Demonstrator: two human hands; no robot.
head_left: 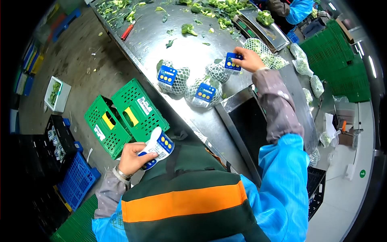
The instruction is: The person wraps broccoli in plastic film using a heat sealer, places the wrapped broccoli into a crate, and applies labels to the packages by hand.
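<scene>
My left hand [135, 158] is closed around a roll of blue and white labels [164, 146], held low in front of my apron. Over the metal table, my right hand [250, 61] pinches one blue label [233, 63] between thumb and fingers. That label overlaps the right side of a netted broccoli head [217, 71] in this view. Beside it stands another netted broccoli [194, 88] with a blue label [204, 92] on its front. Farther left, a netted broccoli [182, 78] carries a label [167, 75] too.
Loose broccoli pieces [188, 29] and a red-handled knife [127, 31] lie on the metal table [139, 50]. More netted broccoli [274, 61] sits right of my hand. Green crates [139, 105] stand below the table's left edge. Another person's blue sleeve [300, 11] shows across the table.
</scene>
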